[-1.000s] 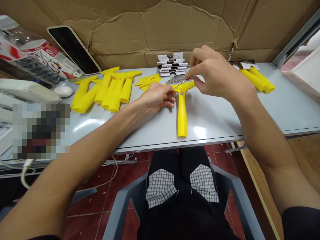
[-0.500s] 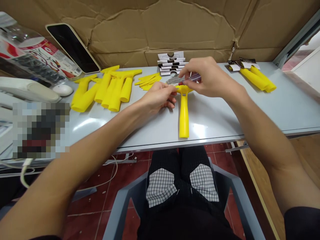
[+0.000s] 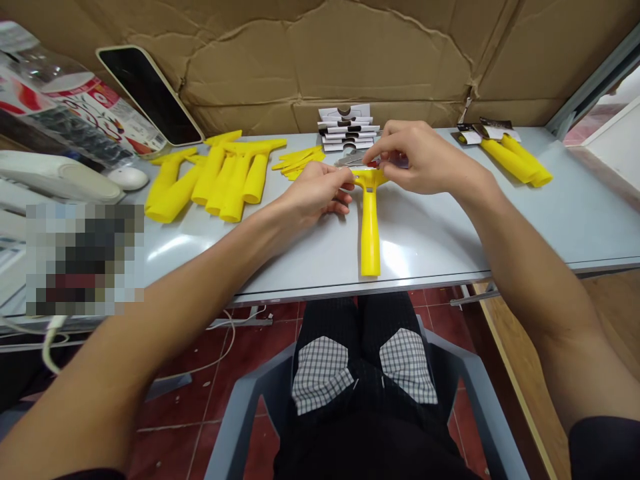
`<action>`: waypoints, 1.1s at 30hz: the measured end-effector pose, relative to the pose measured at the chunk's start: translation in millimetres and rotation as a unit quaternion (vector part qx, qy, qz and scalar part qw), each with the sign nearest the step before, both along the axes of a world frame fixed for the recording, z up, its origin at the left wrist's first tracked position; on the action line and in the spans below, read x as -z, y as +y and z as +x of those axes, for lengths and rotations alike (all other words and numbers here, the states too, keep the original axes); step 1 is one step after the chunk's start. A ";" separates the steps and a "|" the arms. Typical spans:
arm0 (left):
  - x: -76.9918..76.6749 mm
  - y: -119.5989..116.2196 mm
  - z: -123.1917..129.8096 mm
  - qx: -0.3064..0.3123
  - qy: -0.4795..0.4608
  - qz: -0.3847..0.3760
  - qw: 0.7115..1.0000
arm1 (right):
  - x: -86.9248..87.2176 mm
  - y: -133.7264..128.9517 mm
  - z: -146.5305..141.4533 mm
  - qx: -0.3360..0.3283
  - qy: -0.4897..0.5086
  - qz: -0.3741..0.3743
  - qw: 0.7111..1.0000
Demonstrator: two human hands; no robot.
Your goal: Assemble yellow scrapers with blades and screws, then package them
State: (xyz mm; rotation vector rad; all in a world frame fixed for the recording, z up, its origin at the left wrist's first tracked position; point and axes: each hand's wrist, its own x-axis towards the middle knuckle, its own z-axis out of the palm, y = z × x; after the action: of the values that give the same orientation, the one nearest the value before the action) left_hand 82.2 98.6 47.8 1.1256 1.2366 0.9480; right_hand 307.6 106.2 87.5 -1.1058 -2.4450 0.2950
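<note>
A yellow T-shaped scraper [image 3: 370,230] lies on the table in front of me, its handle pointing toward me. My left hand [image 3: 323,190] pinches the left end of its head between thumb and forefinger, the other fingers curled below. Over the right end of the head, my right hand [image 3: 413,157] has thumb and fingers closed around a small screwdriver [image 3: 374,164] with a clear handle and a red part. Fingers hide most of that tool. Grey metal blades [image 3: 353,158] lie just behind the scraper head.
Several yellow handles [image 3: 233,190] and flat yellow strips [image 3: 299,160] lie to the left. Folded white cards [image 3: 347,127] are stacked behind. Two yellow handles with black-and-white packaging [image 3: 515,160] rest at right. A phone [image 3: 150,93], bottle [image 3: 95,100] and white mouse [image 3: 127,178] stand at left.
My right hand has shifted slightly right and turned the screwdriver, so less of its clear handle shows. My left hand keeps its pinch on the scraper head.
</note>
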 end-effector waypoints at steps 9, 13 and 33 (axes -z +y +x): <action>-1.5 16.1 -14.9 -0.037 0.049 0.021 0.998 | 1.8 6.1 4.8 -0.007 0.004 0.003 1.000; -1.4 15.0 -14.3 -0.031 0.044 0.024 0.998 | 3.7 7.4 4.9 -0.007 0.004 -0.006 1.000; 2.7 18.3 -13.5 -0.039 0.054 0.016 0.998 | 1.7 5.5 6.0 -0.004 -0.057 0.041 0.998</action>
State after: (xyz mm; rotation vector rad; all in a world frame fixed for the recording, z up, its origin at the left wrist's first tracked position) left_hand 68.7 116.9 45.1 1.1735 1.3652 0.9782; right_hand 313.6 111.7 85.8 -1.1055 -2.5368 0.1361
